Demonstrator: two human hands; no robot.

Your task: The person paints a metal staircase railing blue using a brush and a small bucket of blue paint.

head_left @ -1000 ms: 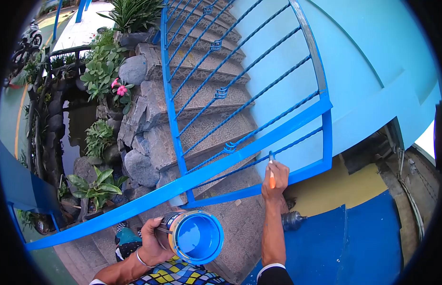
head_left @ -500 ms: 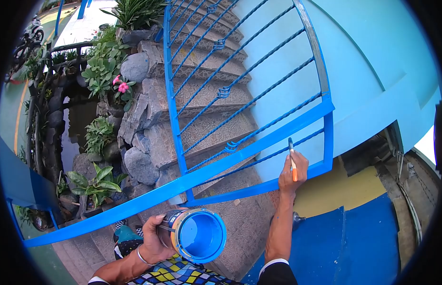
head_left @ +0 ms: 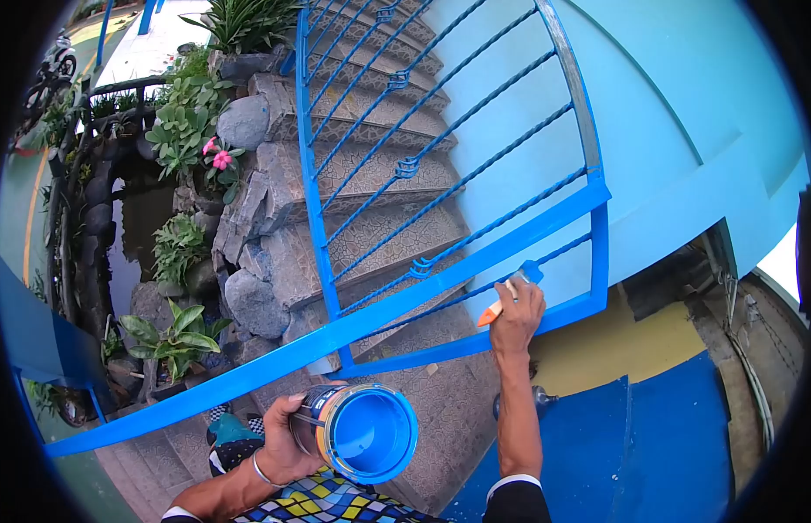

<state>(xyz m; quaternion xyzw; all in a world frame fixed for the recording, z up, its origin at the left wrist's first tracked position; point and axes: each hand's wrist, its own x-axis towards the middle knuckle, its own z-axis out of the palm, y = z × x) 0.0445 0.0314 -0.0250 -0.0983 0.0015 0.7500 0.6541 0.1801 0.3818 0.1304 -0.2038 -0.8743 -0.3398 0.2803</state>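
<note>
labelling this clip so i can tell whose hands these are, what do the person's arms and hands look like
The left hand and right hand are ungloved. A thin, pale bracelet circles the left wrist; what looks like a ring shows on the right. The right sleeve is black with a white edge.

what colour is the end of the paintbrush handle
The handle end is orange, seen in the head view.

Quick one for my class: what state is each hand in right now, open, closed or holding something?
Left hand: closed around the paint can, holding it.
Right hand: closed, holding the paintbrush.
</note>
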